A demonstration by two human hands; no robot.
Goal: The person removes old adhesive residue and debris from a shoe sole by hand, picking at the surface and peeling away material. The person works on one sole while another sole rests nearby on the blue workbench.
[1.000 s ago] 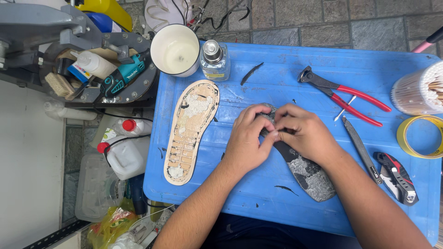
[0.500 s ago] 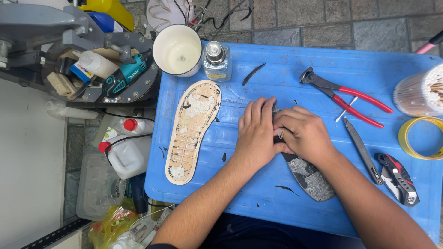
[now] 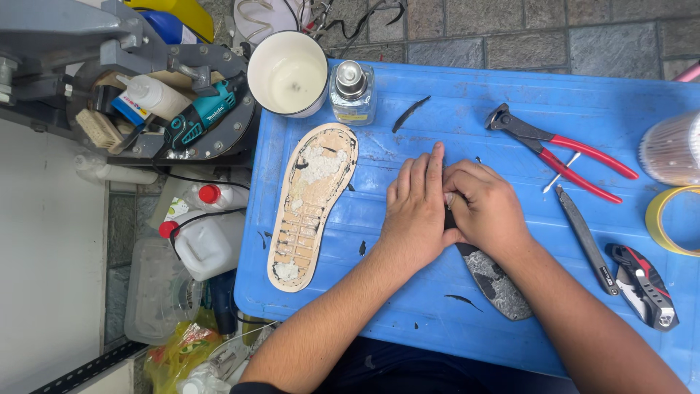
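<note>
Both hands were seen pressed together over the upper end of a dark sole piece (image 3: 499, 284) at the middle of the blue worktop (image 3: 467, 102). The left hand (image 3: 415, 211) was laid flat, fingers straight and close together, pointing toward 12 o'clock, so nothing was pinched by its grip. The right hand (image 3: 485, 208) was curled, knuckles up, touching the left along its inner edge; what its grip closed on could not be told, since the fingertips were hidden beneath. The sole piece was left showing only at its lower end, a grey-mottled pointed shape running toward 5 o'clock from under the right wrist.

At 9 o'clock from the hands, well apart, a pale tan sole (image 3: 310, 204) was laid with its worn, cracked inner face up. At 11 o'clock a white cup (image 3: 288, 73) and a small clear bottle (image 3: 351, 91) were set near the worktop's far edge. At 2 o'clock red-handled pincers (image 3: 561, 149) were laid, and at 3 o'clock a slim dark knife (image 3: 583, 237), with a red and black folding cutter (image 3: 645, 284) beyond it. A roll of yellow tape (image 3: 671, 219) was seen at the right edge. Small black scraps (image 3: 410, 113) were scattered over the worktop.
</note>
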